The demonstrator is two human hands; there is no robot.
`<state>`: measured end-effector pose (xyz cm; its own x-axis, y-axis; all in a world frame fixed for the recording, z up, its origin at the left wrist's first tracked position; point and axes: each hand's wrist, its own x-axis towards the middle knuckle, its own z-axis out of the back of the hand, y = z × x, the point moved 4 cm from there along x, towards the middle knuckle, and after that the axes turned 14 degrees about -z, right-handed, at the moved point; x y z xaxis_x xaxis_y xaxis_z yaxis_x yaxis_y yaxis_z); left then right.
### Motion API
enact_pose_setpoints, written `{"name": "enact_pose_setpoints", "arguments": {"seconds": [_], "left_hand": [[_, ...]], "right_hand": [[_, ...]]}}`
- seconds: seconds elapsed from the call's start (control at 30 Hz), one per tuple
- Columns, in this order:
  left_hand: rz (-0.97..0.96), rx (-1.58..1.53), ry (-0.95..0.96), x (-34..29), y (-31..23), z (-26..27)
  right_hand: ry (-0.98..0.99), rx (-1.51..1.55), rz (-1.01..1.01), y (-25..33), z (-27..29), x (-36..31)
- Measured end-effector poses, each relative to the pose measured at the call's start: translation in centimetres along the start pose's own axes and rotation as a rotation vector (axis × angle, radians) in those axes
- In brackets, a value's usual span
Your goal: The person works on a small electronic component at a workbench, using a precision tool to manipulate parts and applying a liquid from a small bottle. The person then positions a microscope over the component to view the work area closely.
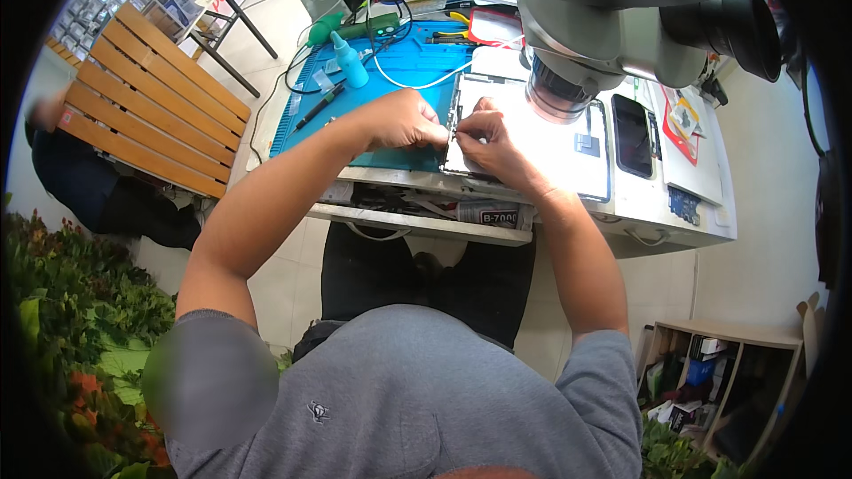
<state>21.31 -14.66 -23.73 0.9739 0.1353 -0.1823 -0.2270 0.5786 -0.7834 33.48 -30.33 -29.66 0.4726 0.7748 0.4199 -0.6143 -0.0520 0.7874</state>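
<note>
A large flat device like an opened tablet lies on the bench, with a dark rim and a face washed out by bright light. At its left edge, the fingertips of my left hand are pinched together. My right hand rests over the device's left part, thumb and fingers closed close to the left fingertips. Both hands meet at a narrow dark strip along that edge. Whatever small part lies between the fingertips is hidden or too small to name.
A microscope overhangs the device. On the blue mat are a light-blue squeeze bottle, a black pen-like tool and a white cable. A dark phone lies at right. Below the bench edge an open drawer juts toward me.
</note>
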Motion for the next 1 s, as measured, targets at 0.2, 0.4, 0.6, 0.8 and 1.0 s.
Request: {"name": "enact_pose_setpoints", "arguments": {"seconds": [0.2,0.4,0.6,0.8,1.0], "left_hand": [[-0.071,0.219,-0.018,0.5,-0.3,-0.3],[-0.146,0.342,-0.042,0.3,-1.8,-0.6],[-0.007,-0.208,0.018,-0.5,2.0,0.0],[0.028,-0.465,0.039,-2.3,1.8,-0.4],[0.016,-0.511,0.013,-2.2,2.8,-0.6]], "right_hand": [[0.181,0.079,-0.216,0.3,-0.2,0.0],[0.190,0.079,-0.242,0.5,0.2,0.1],[0.172,0.178,-0.223,-0.1,-0.4,-0.1],[0.122,0.139,-0.157,1.1,0.4,-0.3],[0.107,0.066,-0.070,0.9,0.4,-0.4]]}}
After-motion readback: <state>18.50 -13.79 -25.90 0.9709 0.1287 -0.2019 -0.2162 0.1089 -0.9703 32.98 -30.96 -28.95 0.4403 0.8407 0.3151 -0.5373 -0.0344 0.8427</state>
